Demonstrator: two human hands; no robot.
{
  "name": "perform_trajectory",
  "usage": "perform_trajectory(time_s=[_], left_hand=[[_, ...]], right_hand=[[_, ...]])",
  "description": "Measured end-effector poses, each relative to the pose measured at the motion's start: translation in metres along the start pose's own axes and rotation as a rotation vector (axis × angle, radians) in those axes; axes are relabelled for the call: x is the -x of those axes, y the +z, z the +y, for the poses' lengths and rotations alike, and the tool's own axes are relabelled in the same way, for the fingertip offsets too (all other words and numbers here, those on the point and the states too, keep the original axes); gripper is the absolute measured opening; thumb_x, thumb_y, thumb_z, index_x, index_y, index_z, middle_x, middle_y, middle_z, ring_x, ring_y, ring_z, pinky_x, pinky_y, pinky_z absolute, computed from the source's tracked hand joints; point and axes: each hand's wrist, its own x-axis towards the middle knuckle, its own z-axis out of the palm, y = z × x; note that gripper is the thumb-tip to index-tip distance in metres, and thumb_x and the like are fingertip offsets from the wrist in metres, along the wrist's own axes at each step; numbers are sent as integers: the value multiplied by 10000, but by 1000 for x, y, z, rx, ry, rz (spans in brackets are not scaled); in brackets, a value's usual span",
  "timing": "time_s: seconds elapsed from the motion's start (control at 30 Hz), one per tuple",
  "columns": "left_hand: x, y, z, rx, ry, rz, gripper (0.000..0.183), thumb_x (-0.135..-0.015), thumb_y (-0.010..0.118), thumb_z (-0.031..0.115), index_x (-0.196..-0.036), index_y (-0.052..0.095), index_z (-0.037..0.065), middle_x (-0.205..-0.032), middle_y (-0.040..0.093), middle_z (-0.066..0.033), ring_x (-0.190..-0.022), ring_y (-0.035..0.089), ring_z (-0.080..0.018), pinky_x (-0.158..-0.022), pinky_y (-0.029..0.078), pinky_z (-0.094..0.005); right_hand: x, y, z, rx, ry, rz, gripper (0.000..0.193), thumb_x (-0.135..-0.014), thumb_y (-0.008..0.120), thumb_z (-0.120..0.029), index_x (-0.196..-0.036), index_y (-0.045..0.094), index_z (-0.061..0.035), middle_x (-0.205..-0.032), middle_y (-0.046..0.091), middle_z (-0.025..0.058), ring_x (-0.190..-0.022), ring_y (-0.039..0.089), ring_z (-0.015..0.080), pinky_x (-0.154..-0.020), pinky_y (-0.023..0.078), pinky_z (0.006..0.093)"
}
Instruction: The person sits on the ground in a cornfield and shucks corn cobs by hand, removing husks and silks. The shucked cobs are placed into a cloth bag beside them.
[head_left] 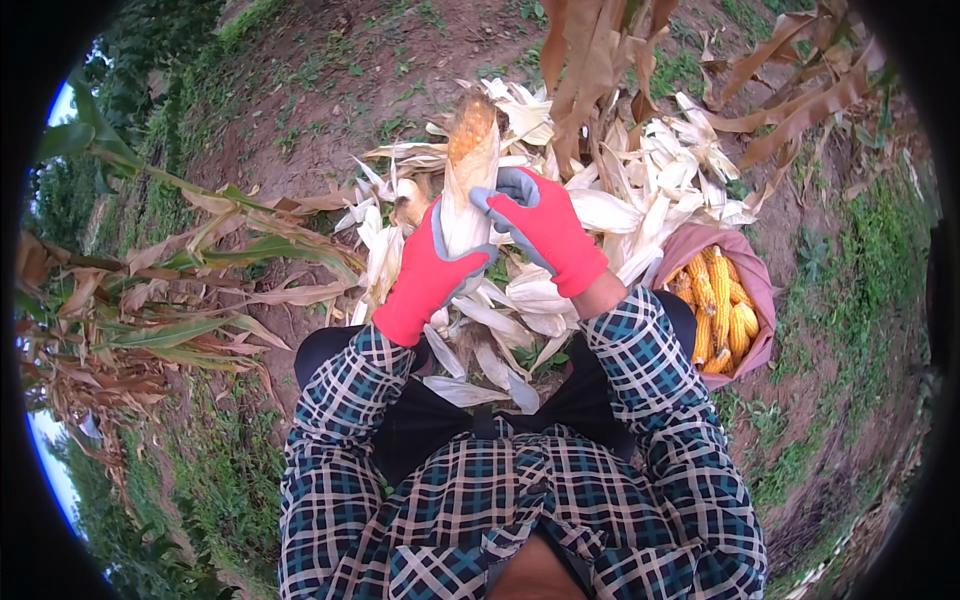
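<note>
While the plaid sleeves reach forward, left hand in a red glove, grip closed round the corn cob, right hand pinching its husk, held above the pale husk pile on the ground, pink sack of yellow cobs just beside the pile, dry stalks beyond.

A: Both gloved hands are on that corn cob?

B: Yep, left hand wraps the husk low, right hand pinches it from the side. Pile of husks behind, pink sack of yellow cobs on the right.
</note>
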Motion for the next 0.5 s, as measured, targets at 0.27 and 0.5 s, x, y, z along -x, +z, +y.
perform_trajectory(time_s=[0.27,0.5], left_hand=[[5,1,10,-76,26,38,869,-652,792,246,-1377,370,21,-1222,572,-152,-1123,566,-233,-947,440,-344],[7,-10,13,-76,0,14,878,-655,783,284,-1378,365,13,-1248,555,-180,-1155,553,-283,-960,431,-366]], right_hand=[[-8,-6,33,-211,4,21,330,-857,673,-263,-1041,610,4,-907,650,29,-770,622,87,-660,506,248],[-7,6,12,-32,64,38,379,-861,666,-360,-974,604,-4,-779,626,26,-652,569,77,-581,470,232]])
